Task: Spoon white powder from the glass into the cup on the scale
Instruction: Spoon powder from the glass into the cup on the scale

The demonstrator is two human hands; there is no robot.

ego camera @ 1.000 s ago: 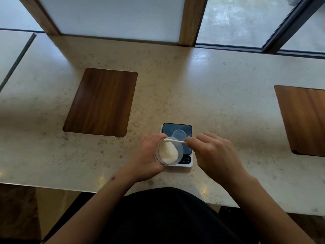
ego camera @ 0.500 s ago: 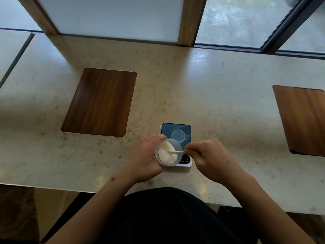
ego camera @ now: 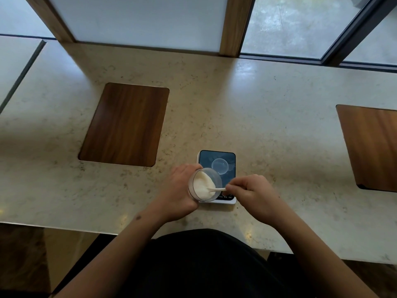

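Observation:
My left hand grips a clear glass tilted toward the right, with white powder heaped inside. My right hand pinches the handle of a small white spoon, whose bowl is dug into the powder inside the glass. Just behind the glass, a small clear cup stands on the dark plate of a white scale. The glass covers the scale's near left corner and part of its display.
A pale stone counter carries everything. Two dark wooden inlays are set into it, one at the left and one at the right edge. Windows with wooden posts run along the back. The counter's front edge is close to my body.
The spoon has gone from the glass's rim down into the powder. My right hand shifted slightly toward me and lower; the glass stays tilted in my left hand.

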